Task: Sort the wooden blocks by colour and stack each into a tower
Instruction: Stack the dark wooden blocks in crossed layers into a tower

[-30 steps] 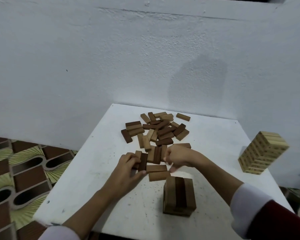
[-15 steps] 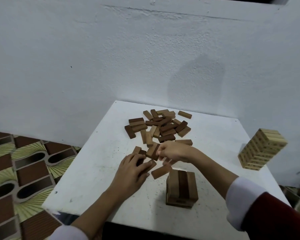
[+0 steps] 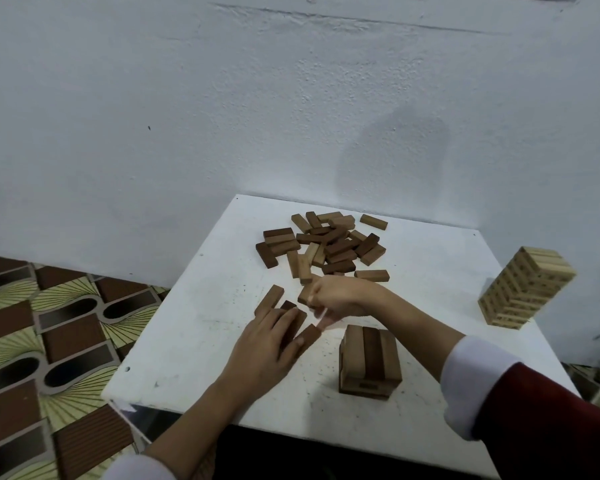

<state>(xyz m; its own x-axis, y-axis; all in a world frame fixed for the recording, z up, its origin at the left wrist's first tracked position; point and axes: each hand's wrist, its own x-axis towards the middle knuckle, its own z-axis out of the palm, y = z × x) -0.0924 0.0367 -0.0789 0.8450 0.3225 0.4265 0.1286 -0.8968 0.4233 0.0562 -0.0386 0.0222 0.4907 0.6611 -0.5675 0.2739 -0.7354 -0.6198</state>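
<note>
Landmark: short tower (image 3: 369, 362) of brown blocks near the front of the counter (image 3: 194, 327).
Done: pale tower (image 3: 525, 285) standing well to the right of the short tower, tall and looking complete.
Begun: short tower only a few layers high; top layer two light-brown blocks either side of one dark block, so colours there look mixed.
Left: loose pile (image 3: 326, 242) of light and dark brown blocks, behind the short tower toward the wall, unsorted; most of the work judged undone.
Left hand (image 3: 271, 344): just left of the short tower, fingers fairly straight, pressing flat on a few dark blocks (image 3: 297, 327).
Right hand (image 3: 340, 294): just behind the short tower, curled; seems to pinch a block (image 3: 305, 294), though blurred.
Stray: one block (image 3: 269, 299) left of both hands.
</note>
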